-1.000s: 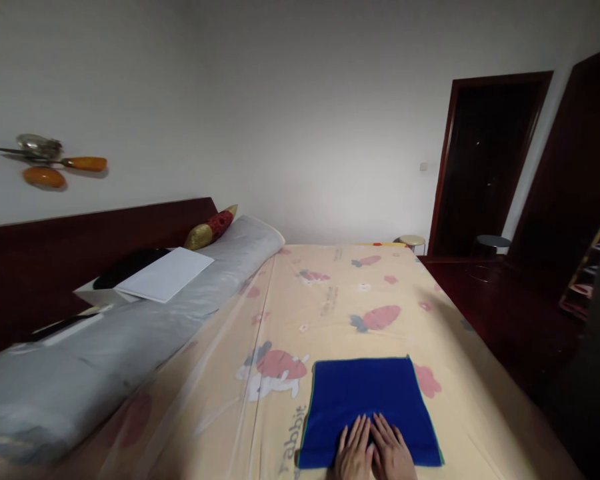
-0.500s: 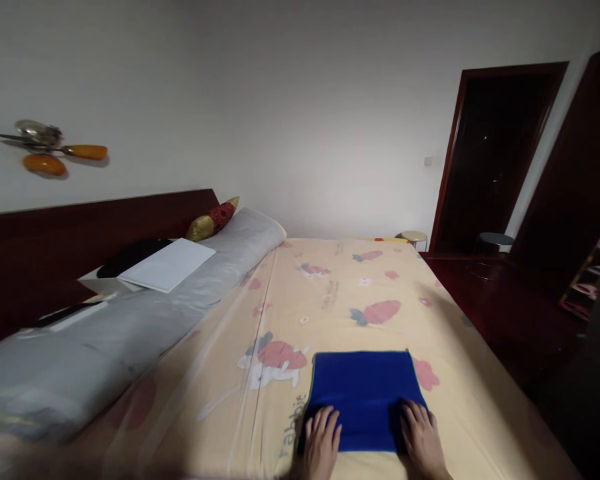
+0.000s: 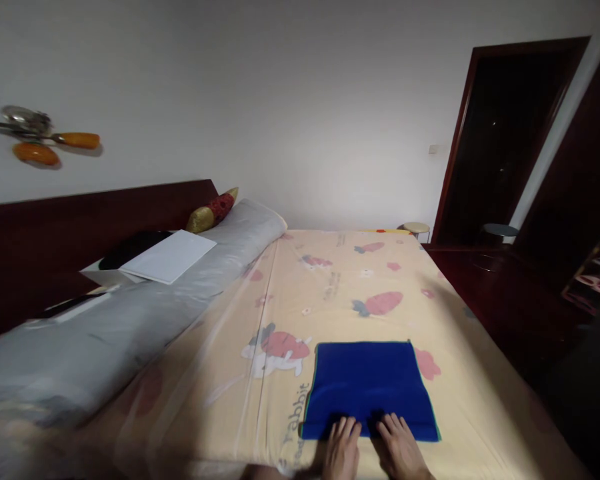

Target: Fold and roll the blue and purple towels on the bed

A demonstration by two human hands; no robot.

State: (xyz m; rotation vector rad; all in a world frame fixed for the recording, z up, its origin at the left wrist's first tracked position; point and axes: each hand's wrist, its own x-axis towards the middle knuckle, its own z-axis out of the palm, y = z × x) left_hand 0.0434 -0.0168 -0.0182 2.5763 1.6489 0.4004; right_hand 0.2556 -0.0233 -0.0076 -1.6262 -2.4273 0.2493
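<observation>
- Head view, surface: a cream bedsheet [image 3: 330, 320] printed with pink carrots and rabbits covers the bed, with a long grey covering [image 3: 225, 267] along its left side, below a dark wooden headboard [image 3: 45, 233].
- Head view, room: beyond stand a pale wall [image 3: 330, 120], a dark door [image 3: 510, 140] and two round stools, one cream-topped [image 3: 416, 228], one dark-topped [image 3: 500, 230].
- Head view, writing: "rabbit" is legible on the sheet, left of the cloth; smaller print farther back is too faint to read.
- Head view, hands: the blue cloth [image 3: 370, 377] lies spread at the bed's near end. The left hand [image 3: 343, 445] and right hand [image 3: 399, 441] are side by side, apart, fingers bent over its near edge; whether they pinch it, I cannot tell.
</observation>
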